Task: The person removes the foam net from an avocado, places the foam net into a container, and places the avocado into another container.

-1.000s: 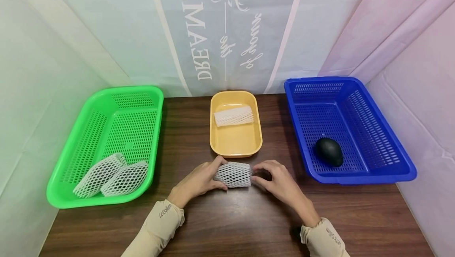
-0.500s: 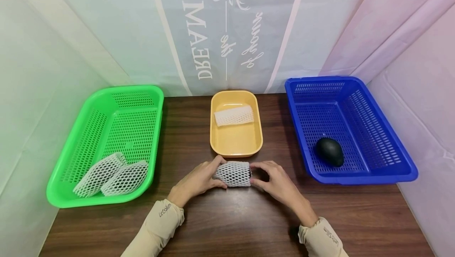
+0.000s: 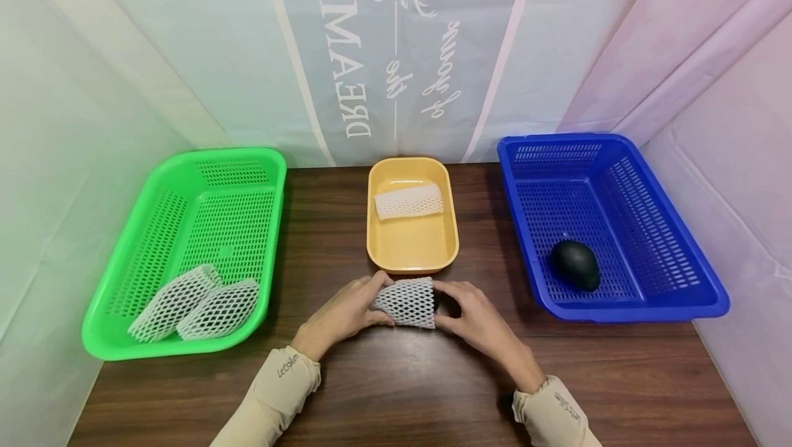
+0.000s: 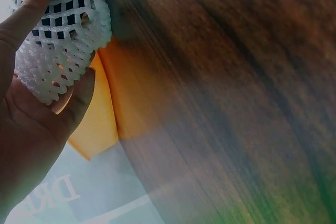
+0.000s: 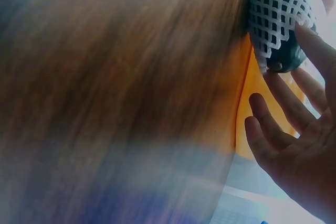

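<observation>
A white foam net sleeve (image 3: 405,302) lies on its side over a dark avocado, just in front of the yellow tray. The left hand (image 3: 346,313) grips its left end between thumb and fingers. At the right end, the right hand (image 3: 479,316) holds the net's open rim with thumb and forefinger. In the right wrist view, the bare dark end of the avocado (image 5: 287,56) pokes out of the net, and the other fingers are spread below it. The left wrist view shows the net's narrowed end (image 4: 58,72) against the left palm.
Left stands a green basket (image 3: 229,220) with two netted fruits (image 3: 219,309). A yellow tray (image 3: 411,244) at the back middle holds a loose foam net (image 3: 408,201). To the right, a blue basket (image 3: 551,206) contains a bare avocado (image 3: 575,265). Cloth walls surround the brown table (image 3: 396,392).
The right hand has moved slightly left onto the net's right rim, which now spreads wider and shows the dark fruit inside. The left hand stays in place.
</observation>
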The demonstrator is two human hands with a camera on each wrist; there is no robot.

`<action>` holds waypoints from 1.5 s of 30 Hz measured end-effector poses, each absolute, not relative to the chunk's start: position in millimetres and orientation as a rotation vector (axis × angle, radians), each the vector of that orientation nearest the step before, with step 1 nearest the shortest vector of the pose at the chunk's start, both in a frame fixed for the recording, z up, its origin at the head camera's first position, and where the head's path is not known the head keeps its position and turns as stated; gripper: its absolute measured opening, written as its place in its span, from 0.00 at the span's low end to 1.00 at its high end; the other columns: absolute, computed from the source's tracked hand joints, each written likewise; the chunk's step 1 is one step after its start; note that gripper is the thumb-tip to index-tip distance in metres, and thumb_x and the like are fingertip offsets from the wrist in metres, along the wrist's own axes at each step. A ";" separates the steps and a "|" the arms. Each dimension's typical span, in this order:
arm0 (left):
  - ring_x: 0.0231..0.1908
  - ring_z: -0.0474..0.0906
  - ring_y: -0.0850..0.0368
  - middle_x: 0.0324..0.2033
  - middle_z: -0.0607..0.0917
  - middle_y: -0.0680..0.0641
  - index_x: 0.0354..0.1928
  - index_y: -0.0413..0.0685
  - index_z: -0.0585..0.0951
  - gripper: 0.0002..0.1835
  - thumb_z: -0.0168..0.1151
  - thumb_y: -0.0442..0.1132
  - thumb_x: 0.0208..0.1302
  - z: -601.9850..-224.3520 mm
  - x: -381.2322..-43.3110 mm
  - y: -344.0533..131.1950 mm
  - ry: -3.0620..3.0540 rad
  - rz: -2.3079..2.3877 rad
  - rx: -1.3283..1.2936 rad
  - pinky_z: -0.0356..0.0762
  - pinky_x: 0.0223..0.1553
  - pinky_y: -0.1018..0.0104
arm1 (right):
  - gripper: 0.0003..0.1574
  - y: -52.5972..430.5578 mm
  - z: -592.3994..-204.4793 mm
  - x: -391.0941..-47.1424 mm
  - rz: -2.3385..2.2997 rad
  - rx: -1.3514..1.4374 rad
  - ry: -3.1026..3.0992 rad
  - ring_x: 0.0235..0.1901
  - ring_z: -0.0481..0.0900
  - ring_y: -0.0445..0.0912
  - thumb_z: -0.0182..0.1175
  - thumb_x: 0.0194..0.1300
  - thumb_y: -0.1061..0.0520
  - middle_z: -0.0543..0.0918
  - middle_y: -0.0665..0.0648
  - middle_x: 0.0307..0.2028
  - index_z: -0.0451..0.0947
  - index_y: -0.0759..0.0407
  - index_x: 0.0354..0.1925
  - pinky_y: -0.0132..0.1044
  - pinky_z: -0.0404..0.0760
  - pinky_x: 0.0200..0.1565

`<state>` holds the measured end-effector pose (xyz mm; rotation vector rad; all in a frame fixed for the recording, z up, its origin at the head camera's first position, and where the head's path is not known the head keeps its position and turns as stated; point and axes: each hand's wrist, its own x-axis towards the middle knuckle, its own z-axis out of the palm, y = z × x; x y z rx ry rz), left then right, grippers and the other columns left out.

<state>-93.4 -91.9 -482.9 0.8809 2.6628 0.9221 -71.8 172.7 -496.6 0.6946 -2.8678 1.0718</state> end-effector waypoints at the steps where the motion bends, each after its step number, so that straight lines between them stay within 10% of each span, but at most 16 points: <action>1: 0.44 0.79 0.60 0.43 0.84 0.51 0.53 0.54 0.72 0.28 0.74 0.48 0.52 -482.7 -93.2 -91.6 2.667 0.917 0.880 0.79 0.47 0.61 | 0.34 172.0 -497.1 -72.0 1.070 0.701 -2.868 0.53 0.82 0.54 0.75 0.53 0.56 0.86 0.58 0.52 0.79 0.61 0.59 0.51 0.79 0.56; 45: 0.36 0.80 0.58 0.36 0.84 0.54 0.48 0.57 0.73 0.24 0.73 0.52 0.53 -487.1 -90.4 -87.0 2.789 0.756 0.930 0.77 0.39 0.61 | 0.28 166.7 -499.8 -72.7 1.030 0.786 -2.881 0.52 0.82 0.53 0.71 0.54 0.61 0.86 0.58 0.51 0.81 0.59 0.56 0.49 0.79 0.56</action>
